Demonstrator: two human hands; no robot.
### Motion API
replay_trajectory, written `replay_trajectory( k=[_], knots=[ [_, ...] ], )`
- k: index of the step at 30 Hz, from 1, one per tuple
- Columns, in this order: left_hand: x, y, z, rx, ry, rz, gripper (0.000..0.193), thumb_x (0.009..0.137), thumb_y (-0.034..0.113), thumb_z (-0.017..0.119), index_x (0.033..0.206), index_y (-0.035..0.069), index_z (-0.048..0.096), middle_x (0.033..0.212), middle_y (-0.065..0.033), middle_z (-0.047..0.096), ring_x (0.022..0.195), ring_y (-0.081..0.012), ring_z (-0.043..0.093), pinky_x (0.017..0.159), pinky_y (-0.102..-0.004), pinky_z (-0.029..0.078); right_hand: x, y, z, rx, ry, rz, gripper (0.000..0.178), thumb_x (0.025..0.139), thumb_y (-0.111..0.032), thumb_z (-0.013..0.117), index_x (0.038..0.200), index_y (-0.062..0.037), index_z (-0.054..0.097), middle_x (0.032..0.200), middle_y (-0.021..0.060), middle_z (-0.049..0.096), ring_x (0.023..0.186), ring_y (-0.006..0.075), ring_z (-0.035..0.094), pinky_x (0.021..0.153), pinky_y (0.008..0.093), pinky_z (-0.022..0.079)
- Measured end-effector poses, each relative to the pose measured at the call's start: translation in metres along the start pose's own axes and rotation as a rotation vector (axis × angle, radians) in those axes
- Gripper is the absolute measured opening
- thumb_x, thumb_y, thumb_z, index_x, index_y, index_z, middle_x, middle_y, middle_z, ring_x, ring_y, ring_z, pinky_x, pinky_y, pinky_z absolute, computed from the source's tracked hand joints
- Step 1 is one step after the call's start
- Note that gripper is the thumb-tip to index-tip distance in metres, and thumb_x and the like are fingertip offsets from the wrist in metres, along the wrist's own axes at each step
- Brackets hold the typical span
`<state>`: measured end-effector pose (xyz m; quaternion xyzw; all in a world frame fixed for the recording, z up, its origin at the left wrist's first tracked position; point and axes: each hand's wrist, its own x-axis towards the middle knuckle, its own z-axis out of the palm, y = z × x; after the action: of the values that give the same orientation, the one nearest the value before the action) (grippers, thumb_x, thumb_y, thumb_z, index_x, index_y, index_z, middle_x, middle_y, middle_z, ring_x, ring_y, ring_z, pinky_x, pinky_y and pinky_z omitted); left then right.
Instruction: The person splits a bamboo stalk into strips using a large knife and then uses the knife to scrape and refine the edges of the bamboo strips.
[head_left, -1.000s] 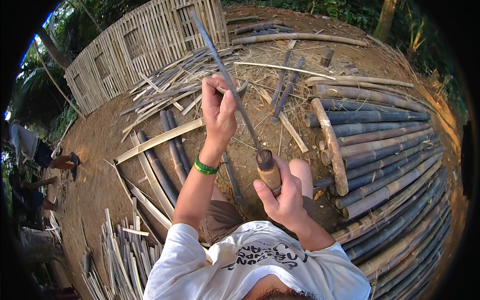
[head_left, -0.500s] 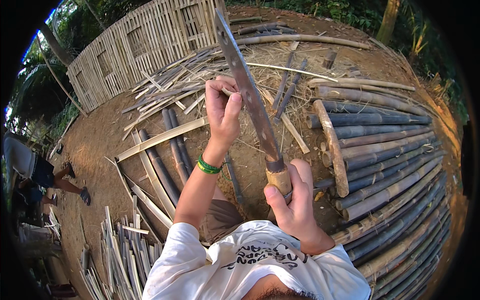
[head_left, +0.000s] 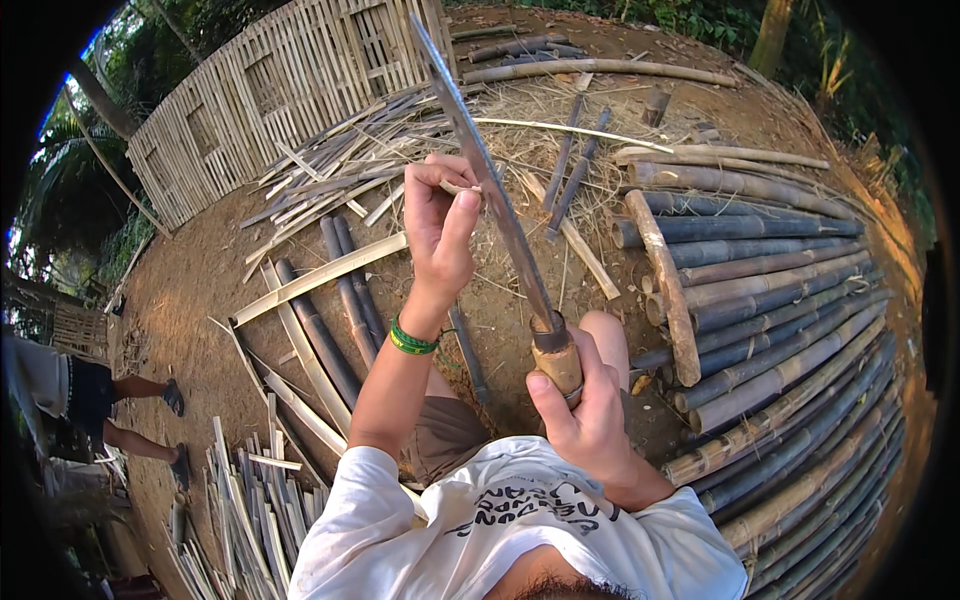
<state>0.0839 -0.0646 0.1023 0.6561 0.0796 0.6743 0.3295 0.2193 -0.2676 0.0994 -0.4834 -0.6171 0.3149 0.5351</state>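
Note:
My right hand (head_left: 590, 420) is wrapped round the wooden handle of a long machete (head_left: 490, 185), its thumb along the near side. The dark blade points up and away, tilted left, and is seen nearly edge-on. Beside the blade, my left hand (head_left: 440, 220) is closed in a pinch on a small pale sliver (head_left: 457, 187), which looks like bamboo. The sliver lies close to the blade's left side; whether they touch I cannot tell. A green band (head_left: 412, 340) circles my left wrist.
Bamboo poles (head_left: 770, 310) are stacked on the right, with a short log (head_left: 665, 290) across their ends. Split strips (head_left: 335, 280) and sticks (head_left: 245, 510) lie to the left. Farther back stands a slatted bamboo panel (head_left: 290, 85). A person (head_left: 90, 390) walks at the far left.
The machete's blade has turned more edge-on, and its tip has shifted left. My left hand still pinches the sliver, slightly farther left. The person at the far left has stepped on.

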Motion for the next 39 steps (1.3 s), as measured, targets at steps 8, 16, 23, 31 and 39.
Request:
replay_trajectory(
  k=[8, 16, 23, 31, 39],
  knots=[
    [0.091, 0.05, -0.015, 0.344, 0.091, 0.652, 0.04, 0.101, 0.03, 0.049, 0.122, -0.004, 0.053, 0.12, -0.0217, 0.062, 0.118, -0.0301, 0.06, 0.106, -0.0442, 0.044, 0.011, -0.005, -0.007, -0.128, 0.083, -0.131, 0.045, 0.097, -0.02, 0.068, 0.13, 0.0048, 0.052, 0.085, 0.0195, 0.071, 0.073, 0.0351, 0.073, 0.063, 0.0395, 0.055],
    [0.159, 0.119, 0.001, 0.337, -0.095, 0.728, 0.023, 0.093, 0.004, 0.06, 0.112, -0.008, 0.06, 0.109, -0.0192, 0.068, 0.099, -0.0253, 0.066, 0.091, -0.0363, 0.053, 0.01, 0.003, 0.007, -0.067, 0.154, -0.071, 0.045, 0.095, -0.02, 0.07, 0.127, 0.0061, 0.054, 0.083, 0.0225, 0.069, 0.072, 0.0384, 0.072, 0.062, 0.0429, 0.055],
    [0.062, 0.066, -0.023, 0.582, -0.209, 0.024, 0.018, 0.081, 0.0, 0.07, 0.099, 0.0, 0.068, 0.098, -0.0075, 0.073, 0.088, -0.0154, 0.065, 0.076, -0.0304, 0.051, 0.011, 0.006, 0.013, -0.014, 0.16, -0.093, 0.045, 0.095, -0.02, 0.07, 0.128, 0.0061, 0.053, 0.082, 0.0226, 0.068, 0.072, 0.0389, 0.072, 0.061, 0.0436, 0.054],
    [0.043, 0.058, -0.021, 0.573, -0.269, -0.02, 0.018, 0.082, -0.001, 0.076, 0.098, -0.001, 0.07, 0.095, -0.007, 0.071, 0.084, -0.0152, 0.065, 0.075, -0.0278, 0.052, 0.004, -0.003, 0.007, 0.053, 0.089, 0.019, 0.041, 0.097, -0.02, 0.069, 0.126, 0.0043, 0.055, 0.083, 0.019, 0.069, 0.073, 0.0326, 0.072, 0.064, 0.0388, 0.054],
    [0.039, 0.061, -0.026, 0.581, -0.329, -0.013, 0.013, 0.086, -0.009, 0.07, 0.098, -0.005, 0.068, 0.094, -0.0074, 0.068, 0.086, -0.0126, 0.065, 0.081, -0.0265, 0.054, -0.003, -0.001, -0.002, 0.156, 0.01, 0.123, 0.044, 0.097, -0.022, 0.069, 0.129, 0.0038, 0.054, 0.083, 0.0165, 0.069, 0.074, 0.0284, 0.072, 0.065, 0.0364, 0.054]
  ],
)
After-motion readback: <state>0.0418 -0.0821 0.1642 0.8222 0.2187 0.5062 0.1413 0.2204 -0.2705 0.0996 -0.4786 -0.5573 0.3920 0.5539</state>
